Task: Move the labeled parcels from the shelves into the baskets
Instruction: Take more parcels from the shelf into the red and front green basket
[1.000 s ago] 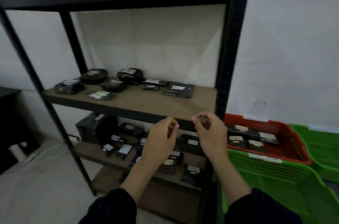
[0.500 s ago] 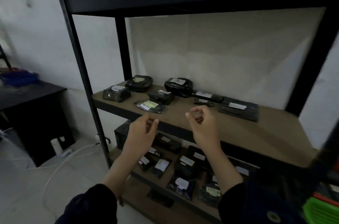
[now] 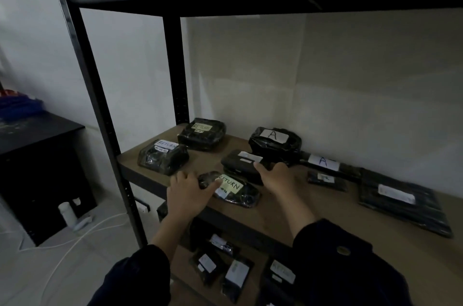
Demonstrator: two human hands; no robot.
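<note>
While both arms reach over the wooden shelf, the left hand clasps the left end of the flat RETURN-labelled parcel at the front edge, thumb on its label. Just behind it, the right hand grips the right end of the white-labelled black parcel.

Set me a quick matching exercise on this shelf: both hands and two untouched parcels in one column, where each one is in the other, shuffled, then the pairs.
Column one
1. left hand
2. right hand
3. bulky parcel marked A
4. flat parcel with the blurred label

Column two
a. far right of the shelf, nothing touching it
b. gripping the yellow-green RETURN parcel at the front edge
c. at the back, near the wall
d. gripping the dark white-labelled parcel mid-shelf

Pairs: 1-b, 2-d, 3-c, 4-a.
</note>
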